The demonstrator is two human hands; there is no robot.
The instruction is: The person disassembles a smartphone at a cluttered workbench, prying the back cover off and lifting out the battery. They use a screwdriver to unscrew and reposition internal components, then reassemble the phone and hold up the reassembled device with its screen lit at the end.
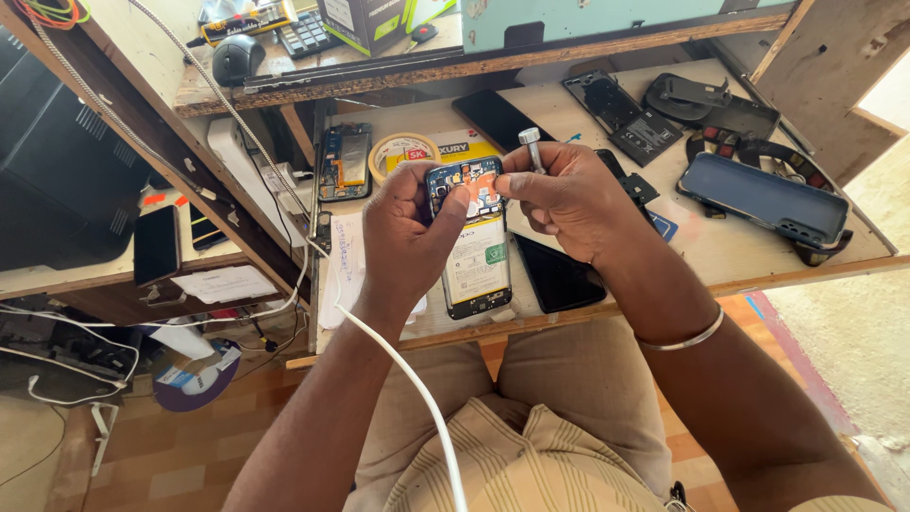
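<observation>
**Opened phone held upright over the tabletop**

A white cable [398, 365] runs up across the lap of the seated person, whose striped shirt [512, 465] fills the bottom edge. Above it, the left hand [403, 237] clasps an opened phone [474, 237], its back cover off and its battery and circuit board showing. The phone's long axis runs away from the person, camera end farthest, bottom end nearest the lap. The left grip is closed around the phone's upper left edge, thumb lying on the board. The right hand [559, 194] meets the phone's top right corner and pinches a small screwdriver [531, 147], whose metal cap stands above the fingers; its tip is hidden behind them. The phone hangs just above the tabletop [730, 251], between a dark screen panel [557, 275] and a sheet of paper [346, 265]. A dark phone case [763, 199] lies well apart, to the right.
</observation>
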